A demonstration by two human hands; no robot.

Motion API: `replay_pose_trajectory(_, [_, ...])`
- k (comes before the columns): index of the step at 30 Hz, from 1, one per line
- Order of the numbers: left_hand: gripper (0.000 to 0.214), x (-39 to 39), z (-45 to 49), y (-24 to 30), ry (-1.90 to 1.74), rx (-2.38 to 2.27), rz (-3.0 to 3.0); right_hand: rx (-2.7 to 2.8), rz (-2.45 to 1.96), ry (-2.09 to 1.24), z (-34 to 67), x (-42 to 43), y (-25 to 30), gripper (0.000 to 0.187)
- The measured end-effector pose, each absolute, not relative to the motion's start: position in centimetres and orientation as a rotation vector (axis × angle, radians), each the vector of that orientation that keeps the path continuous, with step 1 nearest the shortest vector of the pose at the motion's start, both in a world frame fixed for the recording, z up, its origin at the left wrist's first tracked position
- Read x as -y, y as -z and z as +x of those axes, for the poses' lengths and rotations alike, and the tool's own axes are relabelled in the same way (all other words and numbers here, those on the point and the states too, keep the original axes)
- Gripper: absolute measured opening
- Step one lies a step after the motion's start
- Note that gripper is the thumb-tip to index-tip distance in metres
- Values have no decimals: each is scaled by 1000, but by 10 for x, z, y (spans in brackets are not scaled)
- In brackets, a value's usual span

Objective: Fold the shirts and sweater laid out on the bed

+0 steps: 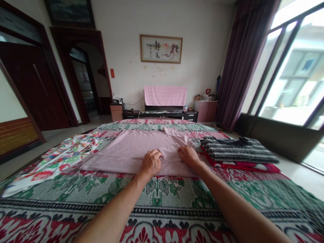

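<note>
A pale pink garment (131, 148) lies spread flat across the middle of the patterned bedspread (162, 199). My left hand (151, 162) rests on its near edge with the fingers curled and pinching the pink cloth. My right hand (189, 157) lies a little to the right on the same garment, fingers bent down and pressing a fold of the fabric. Both forearms reach in from the bottom of the view.
A stack of folded clothes (238, 152), striped dark-and-white on top and red beneath, sits on the bed to the right. A floral cloth (60, 155) lies crumpled at the left. Beyond the bed stand a low cabinet (162, 114) and a pink-covered screen (165, 96). Windows and a curtain (240, 64) are at the right.
</note>
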State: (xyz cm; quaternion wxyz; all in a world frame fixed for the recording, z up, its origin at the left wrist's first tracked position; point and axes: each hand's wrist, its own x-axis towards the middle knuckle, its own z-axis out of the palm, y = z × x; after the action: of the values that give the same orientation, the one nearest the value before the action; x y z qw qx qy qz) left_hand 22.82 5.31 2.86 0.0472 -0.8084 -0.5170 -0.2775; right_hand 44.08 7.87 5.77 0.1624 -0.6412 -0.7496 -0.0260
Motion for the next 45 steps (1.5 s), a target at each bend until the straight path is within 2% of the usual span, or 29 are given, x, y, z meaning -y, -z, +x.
replay_pose_trajectory(10, [35,-56,227,-28,838,1359,-2613,2018,-1812,128,442,-81,-45,33])
replay_pose_trajectory(20, [28,-59,228,-23,734,1475,-2548,1912,-1914,144,445,-82,-44,37])
replay_pose_trajectory(26, [24,-58,228,-24,732,1506,-2554,2026,-1564,354,443,-81,-43,37])
replay_pose_trajectory(29, [25,-53,230,-26,694,1565,-2516,2185,-1408,291,441,-80,-44,36])
replay_pose_trajectory(33, [28,-49,228,-37,605,1688,-2440,2297,-1421,125,441,-81,-43,31])
replay_pose_trajectory(40, [31,-53,142,-75,361,2187,-2091,2288,-1369,100,444,-85,-38,29])
replay_pose_trajectory(45, [33,-34,48,-72,280,2349,-1880,2264,-1362,130,443,-86,-37,27])
